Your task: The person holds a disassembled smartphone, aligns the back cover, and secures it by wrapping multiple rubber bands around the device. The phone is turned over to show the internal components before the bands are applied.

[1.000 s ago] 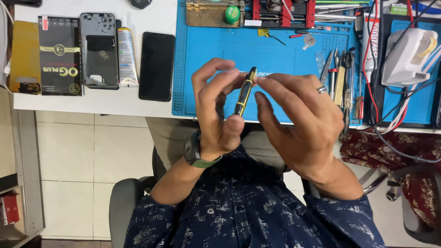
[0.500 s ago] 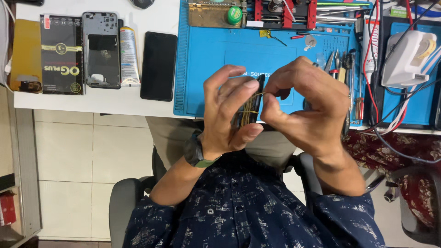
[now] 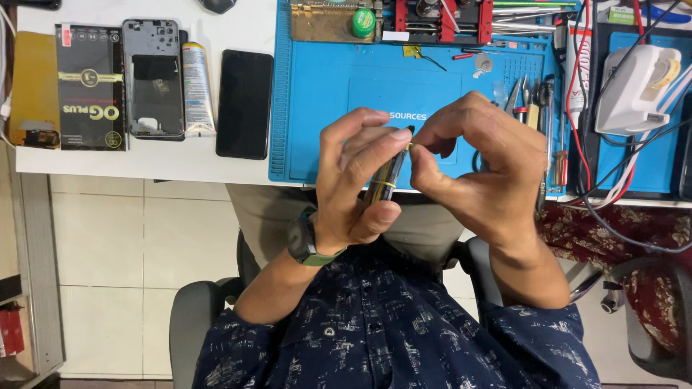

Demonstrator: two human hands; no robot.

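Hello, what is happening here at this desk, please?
A person seated at a desk holds a thin dark phone part edge-on in the left hand. The right hand pinches its top end. On the white desk lie a black phone, a phone frame and a blue work mat.

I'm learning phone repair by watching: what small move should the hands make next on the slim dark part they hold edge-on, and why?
Probably a slow peel with the right hand. Its fingers pinch at the top end of the slim dark part with a yellow strip, which the left hand holds edge-on above the blue work mat. The grip looks set, so a gentle pull seems safest; what exactly is pinched is too small to tell.
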